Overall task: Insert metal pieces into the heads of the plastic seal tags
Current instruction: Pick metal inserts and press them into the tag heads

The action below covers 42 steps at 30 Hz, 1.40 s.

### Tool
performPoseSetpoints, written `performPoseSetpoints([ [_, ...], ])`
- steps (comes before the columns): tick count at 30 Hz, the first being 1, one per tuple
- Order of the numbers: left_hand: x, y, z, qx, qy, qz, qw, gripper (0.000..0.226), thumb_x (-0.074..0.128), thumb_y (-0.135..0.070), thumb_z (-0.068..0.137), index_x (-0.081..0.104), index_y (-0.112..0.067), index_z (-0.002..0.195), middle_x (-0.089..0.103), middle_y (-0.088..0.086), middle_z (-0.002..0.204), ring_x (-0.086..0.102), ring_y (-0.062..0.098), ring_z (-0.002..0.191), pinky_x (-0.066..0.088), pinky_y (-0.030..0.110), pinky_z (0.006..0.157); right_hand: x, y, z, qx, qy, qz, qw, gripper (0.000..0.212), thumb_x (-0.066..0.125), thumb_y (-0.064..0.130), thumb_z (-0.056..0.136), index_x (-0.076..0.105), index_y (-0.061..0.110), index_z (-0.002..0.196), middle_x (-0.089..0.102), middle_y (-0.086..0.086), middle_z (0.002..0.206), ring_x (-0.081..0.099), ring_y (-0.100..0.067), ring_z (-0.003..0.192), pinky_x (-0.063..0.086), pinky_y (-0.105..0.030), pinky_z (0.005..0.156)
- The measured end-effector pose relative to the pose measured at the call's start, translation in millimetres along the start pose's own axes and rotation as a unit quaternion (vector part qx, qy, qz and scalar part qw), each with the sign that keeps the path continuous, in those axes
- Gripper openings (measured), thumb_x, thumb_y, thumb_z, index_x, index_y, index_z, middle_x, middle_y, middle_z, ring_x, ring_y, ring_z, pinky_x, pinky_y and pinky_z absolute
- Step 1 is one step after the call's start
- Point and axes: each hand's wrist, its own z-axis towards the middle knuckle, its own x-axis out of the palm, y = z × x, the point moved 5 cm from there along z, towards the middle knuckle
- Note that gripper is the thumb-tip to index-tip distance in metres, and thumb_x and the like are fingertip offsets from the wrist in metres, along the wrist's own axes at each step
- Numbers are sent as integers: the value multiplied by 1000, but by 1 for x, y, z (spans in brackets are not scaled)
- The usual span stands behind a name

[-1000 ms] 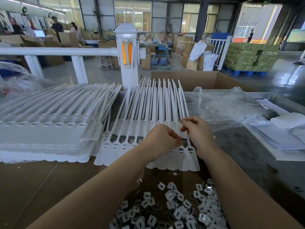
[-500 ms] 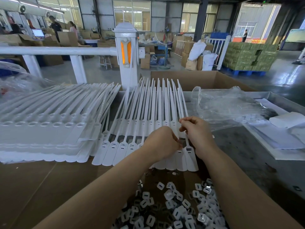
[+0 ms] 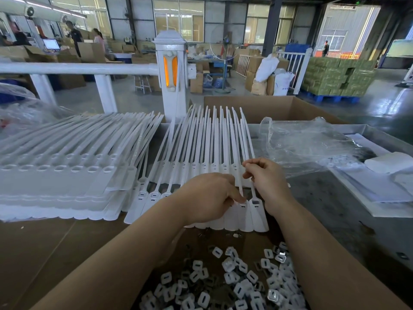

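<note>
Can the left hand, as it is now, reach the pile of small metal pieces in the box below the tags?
Probably yes. The left hand rests on the tag heads, and the metal pieces lie uncovered just nearer the person, with nothing between them.

One cam only, head-worn, wide-angle, so no second view to overlap with. Looks fwd and down over the counter [image 3: 40, 247] from the person's own standpoint; both forearms run up from the bottom edge to mid-frame. Close range: left hand [image 3: 207, 200] and right hand [image 3: 266, 182] sit near centre, loose metal pieces [image 3: 234, 280] right under the lens at bottom. Upper third reaches far past a white railing [image 3: 78, 69] into the warehouse floor. Edges bend, esp. the railing and side margins.
</note>
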Motion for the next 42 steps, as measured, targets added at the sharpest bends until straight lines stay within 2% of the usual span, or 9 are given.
performPoseSetpoints([
  [4, -4, -9, 0, 34, 2, 57, 998, 33, 48, -24, 101, 64, -34, 128, 51, -14, 94, 41, 6, 89, 45, 29, 82, 0, 0, 0, -3, 0, -7, 1000, 13, 56, 19, 98, 68, 22, 95, 68, 1, 81, 62, -10, 75, 40, -22, 59],
  [10, -3, -8, -1, 34, 22, 68, 997, 36, 47, -24, 102, 61, -37, 132, 53, -9, 96, 42, 9, 88, 43, 30, 84, 0, -2, 0, -4, 1, -3, 1000, 11, 58, 19, 97, 69, 20, 96, 68, 0, 81, 63, -12, 78, 41, -23, 61],
  [14, -1, -3, -1, -6, 18, 5, 1000, 33, 52, -26, 99, 65, -40, 126, 51, -11, 94, 50, 7, 85, 46, 28, 81, 0, -2, 1, -1, 0, 0, 1000, 12, 58, 18, 97, 69, 20, 94, 68, 1, 79, 63, -12, 77, 42, -24, 62],
  [19, -3, 6, -2, -47, -21, -66, 997, 31, 64, -23, 90, 68, -38, 117, 64, -14, 97, 58, 3, 86, 51, 23, 79, 0, -1, 1, 3, -6, -4, 1000, 14, 56, 17, 97, 69, 22, 93, 68, 1, 78, 63, -12, 76, 42, -23, 60],
  [24, 0, 1, -2, -43, -11, -32, 999, 29, 59, -22, 92, 69, -38, 113, 59, -15, 97, 57, 4, 87, 53, 29, 81, 0, -1, 0, 0, -4, -7, 1000, 13, 56, 19, 98, 69, 21, 95, 68, 0, 81, 63, -14, 78, 44, -23, 58],
  [28, 0, -2, 0, -48, -12, -26, 998, 31, 56, -20, 93, 68, -37, 115, 50, -19, 94, 53, 2, 85, 50, 26, 80, 0, 0, -1, -3, -2, -5, 1000, 14, 56, 18, 98, 68, 22, 94, 68, 0, 81, 63, -13, 78, 42, -23, 60],
  [42, 1, -4, -2, -72, 21, -27, 997, 34, 50, -20, 96, 66, -38, 120, 56, -11, 106, 57, 9, 95, 52, 35, 86, 0, -2, 0, -5, -1, 0, 1000, 11, 57, 19, 97, 69, 20, 97, 68, 2, 79, 61, -9, 73, 43, -23, 62],
])
